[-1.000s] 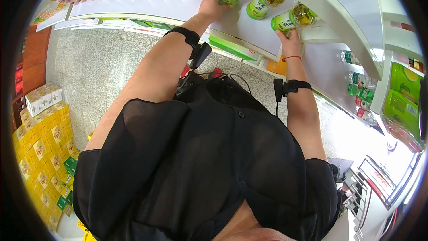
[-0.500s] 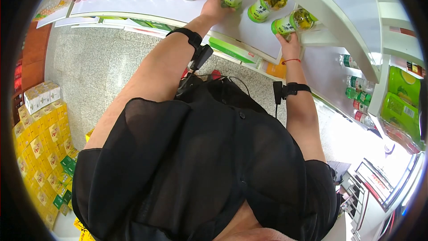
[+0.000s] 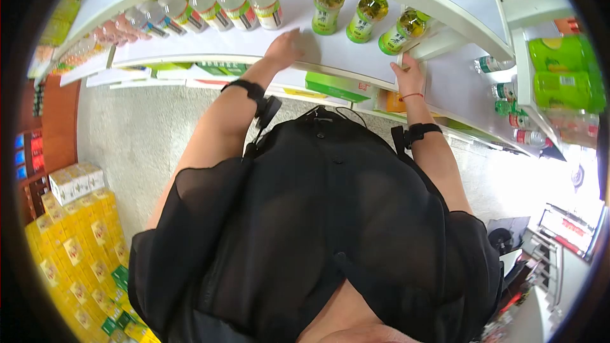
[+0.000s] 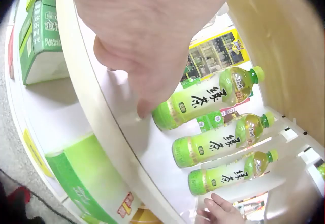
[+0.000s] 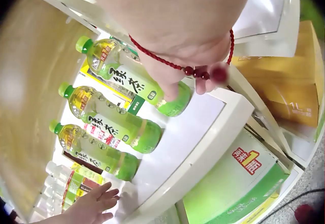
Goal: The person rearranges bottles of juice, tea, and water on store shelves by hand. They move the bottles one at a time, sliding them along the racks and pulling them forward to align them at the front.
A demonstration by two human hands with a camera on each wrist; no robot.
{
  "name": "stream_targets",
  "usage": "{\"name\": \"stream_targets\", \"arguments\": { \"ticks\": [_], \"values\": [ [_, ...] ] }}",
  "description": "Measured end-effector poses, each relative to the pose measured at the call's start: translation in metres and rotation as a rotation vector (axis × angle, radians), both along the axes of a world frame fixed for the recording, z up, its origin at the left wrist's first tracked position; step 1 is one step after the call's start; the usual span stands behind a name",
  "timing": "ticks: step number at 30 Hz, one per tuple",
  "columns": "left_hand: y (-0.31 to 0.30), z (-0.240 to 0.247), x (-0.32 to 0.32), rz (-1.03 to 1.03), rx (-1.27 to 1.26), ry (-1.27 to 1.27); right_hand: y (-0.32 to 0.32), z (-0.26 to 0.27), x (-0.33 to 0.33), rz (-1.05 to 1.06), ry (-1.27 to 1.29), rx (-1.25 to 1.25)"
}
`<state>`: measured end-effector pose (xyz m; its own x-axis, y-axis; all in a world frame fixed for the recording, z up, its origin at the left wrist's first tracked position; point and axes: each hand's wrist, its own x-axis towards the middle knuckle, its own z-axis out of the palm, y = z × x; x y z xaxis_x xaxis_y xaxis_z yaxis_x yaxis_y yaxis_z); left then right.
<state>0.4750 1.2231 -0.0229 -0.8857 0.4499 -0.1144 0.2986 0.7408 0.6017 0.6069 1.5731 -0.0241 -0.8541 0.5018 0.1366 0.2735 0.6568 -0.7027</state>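
Three green tea bottles with green caps and labels stand in a row on the white shelf (image 3: 235, 47): the left bottle (image 3: 328, 9), the middle bottle (image 3: 367, 19) and the right bottle (image 3: 404, 32). My left hand (image 3: 284, 49) is at the shelf's front, left of the left bottle and apart from it, fingers loosely extended in the right wrist view. Just in front of the right bottle is my right hand (image 3: 410, 75), thumb and fingers spread near its base. A finger overlaps that bottle (image 5: 172, 99) in the right wrist view. Neither hand grips anything.
Clear bottles (image 3: 264, 3) with red and green labels line the shelf to the left. Below it lies a green box (image 3: 337, 86). More bottles (image 3: 508, 92) stand on the right-hand shelves. Yellow cartons (image 3: 76, 260) are stacked on the floor at left.
My left hand has let go of the left bottle and drawn back to the left. My right hand has come off the right bottle, slightly towards me. The head view has shifted.
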Motion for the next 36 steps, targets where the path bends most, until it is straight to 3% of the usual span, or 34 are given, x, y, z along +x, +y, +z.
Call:
{"name": "stream_targets", "arguments": {
  "ticks": [4, 10, 12, 18, 23, 28, 32, 34, 36],
  "values": [
    [-0.041, 0.012, 0.013, -0.118, -0.103, -0.033, -0.036, -0.002, 0.019, 0.066, -0.124, -0.152],
    [-0.112, 0.036, 0.024, -0.079, -0.139, -0.119, -0.108, -0.017, 0.005, 0.182, -0.168, -0.271],
    [-0.142, 0.037, 0.023, -0.072, -0.147, -0.119, -0.131, -0.012, -0.003, 0.248, -0.147, -0.159],
    [-0.211, 0.028, 0.007, -0.029, -0.256, -0.078, -0.181, 0.015, -0.027, 0.181, -0.234, -0.064],
    [-0.233, 0.031, -0.003, -0.023, -0.232, -0.082, -0.203, 0.025, -0.050, 0.072, -0.237, 0.002],
    [-0.243, 0.020, -0.018, -0.069, -0.212, -0.065, -0.213, 0.015, -0.076, -0.108, -0.269, -0.099],
    [-0.245, 0.028, -0.021, -0.196, -0.286, -0.074, -0.227, 0.012, -0.084, -0.105, -0.193, -0.099],
    [-0.253, 0.025, -0.017, -0.224, -0.329, -0.036, -0.248, 0.012, -0.081, 0.066, -0.196, -0.125],
    [-0.256, 0.027, -0.015, -0.227, -0.325, -0.045, -0.271, 0.006, -0.089, 0.097, -0.190, -0.112]
  ]
}}
